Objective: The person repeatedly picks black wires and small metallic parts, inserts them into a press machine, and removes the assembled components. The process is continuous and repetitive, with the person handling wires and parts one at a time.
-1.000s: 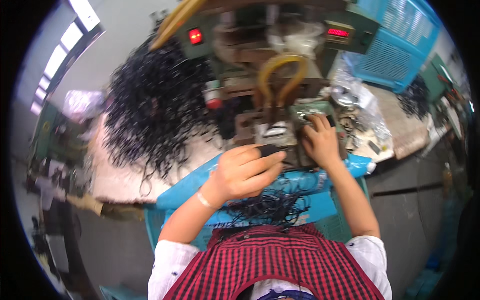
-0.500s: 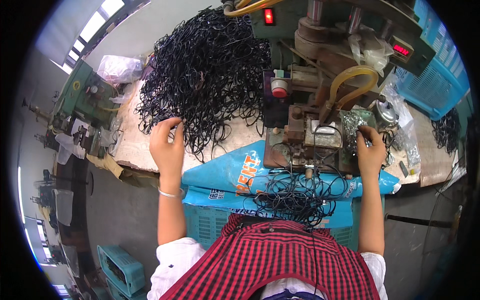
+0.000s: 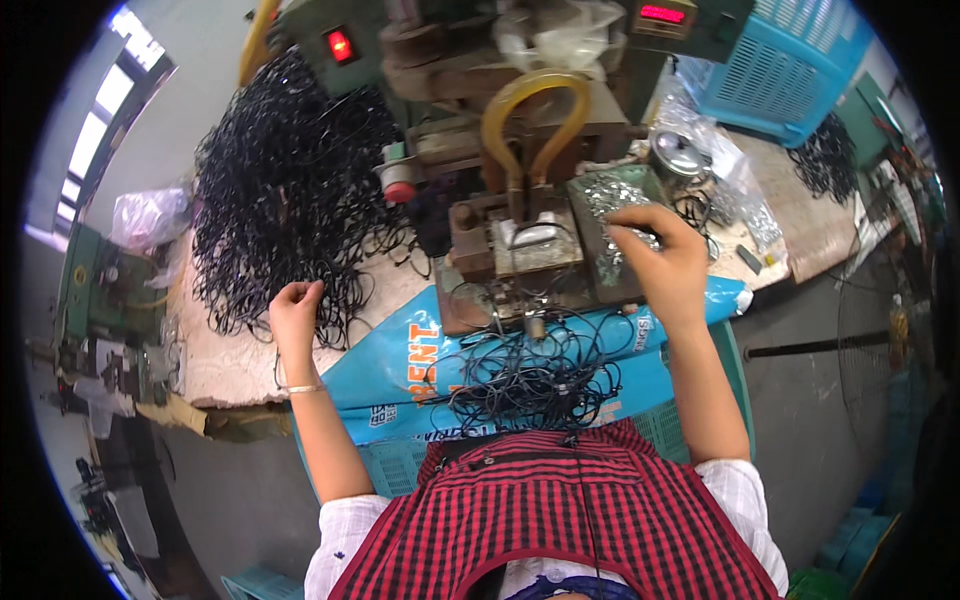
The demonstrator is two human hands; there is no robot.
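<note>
My left hand (image 3: 297, 318) is at the lower edge of a big heap of black cord loops (image 3: 285, 190). Its thumb and fingers are pinched together, and a thin dark cord (image 3: 278, 368) shows beside the wrist. My right hand (image 3: 665, 255) reaches over a green tray (image 3: 580, 195) of small shiny metal pieces (image 3: 622, 197). Thumb and forefinger there come together, but whatever is between them is too small to make out. Left of the tray stands a press with a metal block (image 3: 540, 245) at its base. A tangle of black cord loops (image 3: 540, 390) lies on a blue plastic sheet (image 3: 370, 365) before me.
A yellowish hose (image 3: 535, 85) loops above the press block. Beside it is a red button (image 3: 399, 191). At the back right are a blue plastic crate (image 3: 775, 80) and a round metal container (image 3: 678, 153). A plastic bag (image 3: 150, 217) lies at the far left of the table.
The whole view has shifted and turned, so the press appears further left. My right hand has moved from the tray's right side to over the metal pieces. The left stays by the heap, lower down.
</note>
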